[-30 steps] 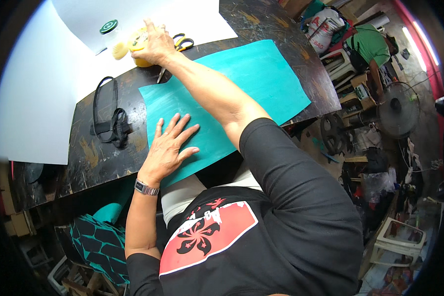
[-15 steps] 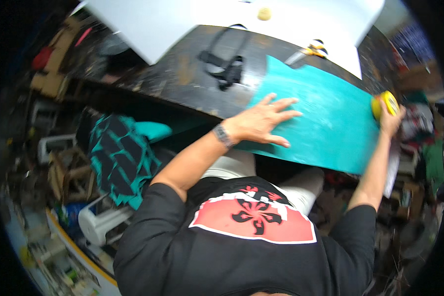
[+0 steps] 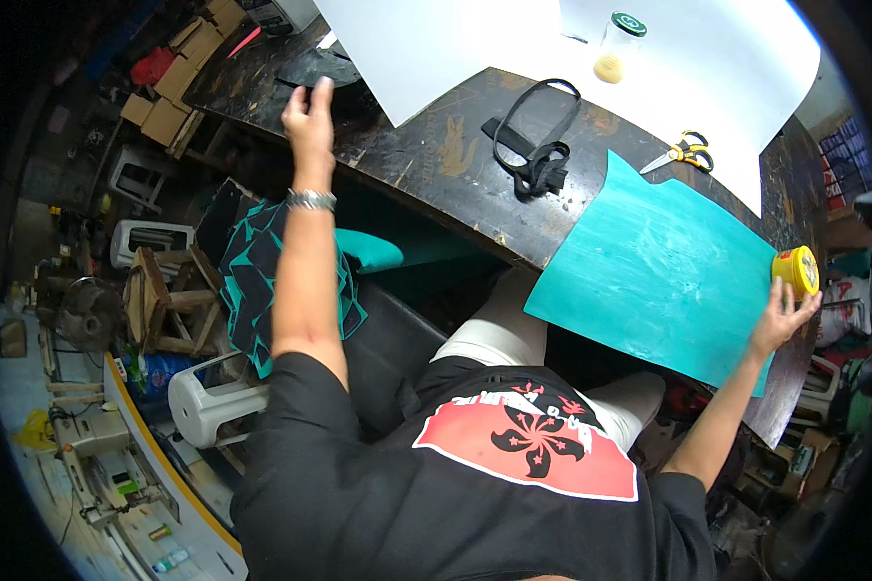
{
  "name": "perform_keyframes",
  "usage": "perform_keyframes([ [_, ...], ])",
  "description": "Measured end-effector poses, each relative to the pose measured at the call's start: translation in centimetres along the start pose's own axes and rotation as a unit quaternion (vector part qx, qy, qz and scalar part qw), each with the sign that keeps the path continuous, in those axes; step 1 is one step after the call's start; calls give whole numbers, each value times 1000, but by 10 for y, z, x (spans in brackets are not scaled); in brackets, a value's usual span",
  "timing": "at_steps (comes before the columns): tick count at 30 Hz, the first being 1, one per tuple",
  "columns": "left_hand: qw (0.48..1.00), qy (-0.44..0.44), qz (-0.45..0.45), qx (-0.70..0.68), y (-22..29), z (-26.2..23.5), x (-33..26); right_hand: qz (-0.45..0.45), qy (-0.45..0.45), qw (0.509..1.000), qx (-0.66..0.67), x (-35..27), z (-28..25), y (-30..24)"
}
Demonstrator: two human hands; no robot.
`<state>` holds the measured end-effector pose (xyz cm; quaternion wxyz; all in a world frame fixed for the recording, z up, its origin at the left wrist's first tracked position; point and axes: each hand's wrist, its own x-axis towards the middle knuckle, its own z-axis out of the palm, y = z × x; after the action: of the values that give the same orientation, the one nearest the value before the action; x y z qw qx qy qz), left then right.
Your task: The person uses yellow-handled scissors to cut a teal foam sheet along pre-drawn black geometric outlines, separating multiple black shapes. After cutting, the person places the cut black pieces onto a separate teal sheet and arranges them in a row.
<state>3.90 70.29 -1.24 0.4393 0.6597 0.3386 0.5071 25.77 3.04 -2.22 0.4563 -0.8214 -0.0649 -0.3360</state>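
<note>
My left hand (image 3: 308, 121) is raised over the far left part of the dark table, its fingers apart and holding nothing I can see. Just beyond its fingertips lies a dark, shiny piece of sheet or film (image 3: 331, 70). A turquoise sheet (image 3: 659, 261) lies flat at the right and overhangs the near table edge. At its right edge stands a yellow round tub (image 3: 796, 269). My right hand (image 3: 783, 318) is at the tub's near side, fingers spread, the tips touching or very close to its base.
Black straps (image 3: 538, 165) and yellow-black scissors (image 3: 683, 155) lie beyond the turquoise sheet. Large white sheets (image 3: 669, 58) cover the far table, with a green-lidded jar (image 3: 622, 37) on them. Stacked turquoise-and-black pieces (image 3: 252, 271) and a grey stool (image 3: 213, 397) are at left.
My left hand has lifted off the turquoise sheet and swung to the far left. The yellow tub, tilted in my right hand before, now stands upright, with that hand lower and its fingers loosened. The view has shifted.
</note>
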Motion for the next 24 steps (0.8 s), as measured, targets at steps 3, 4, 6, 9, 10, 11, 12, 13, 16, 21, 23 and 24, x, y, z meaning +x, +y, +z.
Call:
perform_keyframes([
  [3,972,-34,-155,171,-37,-26,73,-1,-97,992,75,-57,12,-55],
  [4,955,-56,-184,226,-44,-28,90,-1,-113,990,85,-74,14,-69],
  [6,951,-88,-217,202,-54,-25,110,5,-167,978,127,-101,15,-87],
  [9,955,-155,-235,94,-58,-18,124,-49,-181,976,106,-122,8,-98],
  [10,953,-160,-248,67,-58,-16,126,-31,-178,979,94,-125,3,-99],
  [11,949,-178,-259,41,-57,-14,129,-14,-182,979,92,-126,-1,-99],
  [12,943,-194,-269,1,-55,-16,131,-6,-186,978,97,-126,-5,-98],
  [13,944,-181,-271,42,-52,-16,134,21,-186,979,85,-126,-8,-98],
  [16,941,-183,-273,77,-45,-19,137,64,-194,975,82,-125,-10,-98],
  [21,944,-182,-270,58,-42,-18,130,76,-249,959,108,-131,10,-106],
  [23,947,-194,-250,64,-47,-15,134,33,-248,964,91,-135,20,-112],
  [24,945,-193,-254,67,-50,-14,137,3,-249,963,98,-137,23,-115],
])
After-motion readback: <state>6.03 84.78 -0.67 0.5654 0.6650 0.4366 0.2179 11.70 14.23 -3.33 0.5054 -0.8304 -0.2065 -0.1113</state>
